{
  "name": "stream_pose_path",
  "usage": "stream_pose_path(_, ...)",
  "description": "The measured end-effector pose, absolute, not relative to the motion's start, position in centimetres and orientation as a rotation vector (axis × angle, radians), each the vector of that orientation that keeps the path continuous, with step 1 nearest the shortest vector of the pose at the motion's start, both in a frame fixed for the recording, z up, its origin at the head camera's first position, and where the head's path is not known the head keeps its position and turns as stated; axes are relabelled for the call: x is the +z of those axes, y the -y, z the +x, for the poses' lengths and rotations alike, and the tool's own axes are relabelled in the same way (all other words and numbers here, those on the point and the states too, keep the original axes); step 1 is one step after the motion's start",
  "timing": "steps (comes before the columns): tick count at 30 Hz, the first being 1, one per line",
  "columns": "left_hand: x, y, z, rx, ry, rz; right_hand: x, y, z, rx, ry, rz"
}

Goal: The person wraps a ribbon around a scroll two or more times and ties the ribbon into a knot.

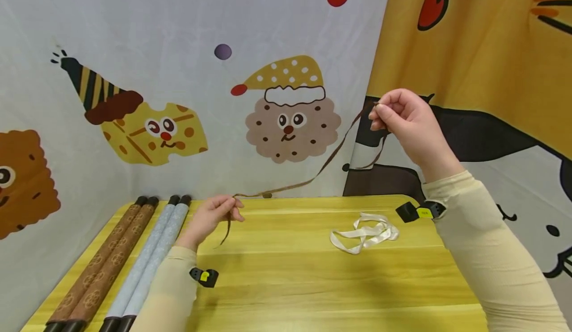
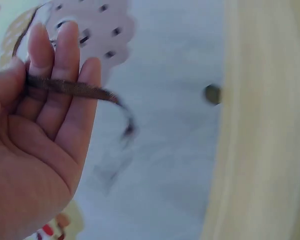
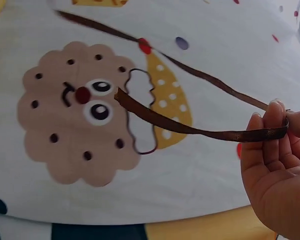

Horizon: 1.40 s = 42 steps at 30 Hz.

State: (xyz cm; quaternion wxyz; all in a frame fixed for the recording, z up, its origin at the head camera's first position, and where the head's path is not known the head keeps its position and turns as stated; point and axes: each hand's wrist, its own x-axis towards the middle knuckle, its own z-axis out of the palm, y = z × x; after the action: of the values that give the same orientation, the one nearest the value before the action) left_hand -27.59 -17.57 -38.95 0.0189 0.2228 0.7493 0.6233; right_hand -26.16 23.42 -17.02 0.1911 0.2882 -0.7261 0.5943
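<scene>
Yellow wood-grain table [image 1: 277, 277], backed by white cartoon-printed cloth [image 1: 178, 9] and, at right, mustard printed cloth [image 1: 487, 69]. On the table: loosely looped white ribbon [image 1: 383, 230]; at left, brown rolls [image 1: 115, 257] and pale-blue rolls [image 1: 145, 257], near ends cut off. Above the table: brown ribbon [image 3: 175, 126], sagging between pinching hands, left hand [image 1: 214, 216] low, right hand [image 1: 411, 123] raised. Blurred in left wrist view: loose ribbon end. Partly outside both wrist views: thumbs.

white cartoon-print backdrop [image 1: 170, 14] | mustard right panel [image 1: 491, 54] | yellow wood-grain table [image 1: 295, 272]
</scene>
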Motion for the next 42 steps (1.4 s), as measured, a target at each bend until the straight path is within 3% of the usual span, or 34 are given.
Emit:
stream_pose_path(11, -35.3, 22.4, -25.9, 2.139, -2.602, 0.537, -21.1, -25.0, -26.9, 1.219, 2.441, 0.755)
stream_pose_path(17, -35.1, 24.4, -25.3, 1.716, -2.879, 0.355, -27.0, -25.5, -27.7, 1.189, 2.810, 0.877)
stream_pose_path(28, -39.1, 25.0, -25.7, 0.771, -2.987, 0.389, -38.3, -26.0, -28.3, 0.757, 3.155, 1.019)
stream_pose_path(39, -42.8, 24.8, -25.9, 0.536, -2.991, 0.337, -43.4, -25.7, -28.4, 0.712, 3.095, 1.129)
stream_pose_path(42, -43.3, 24.6, -26.0, 0.496, -3.000, 0.306, -44.1, -25.7, -28.7, 0.577, 3.069, 1.034)
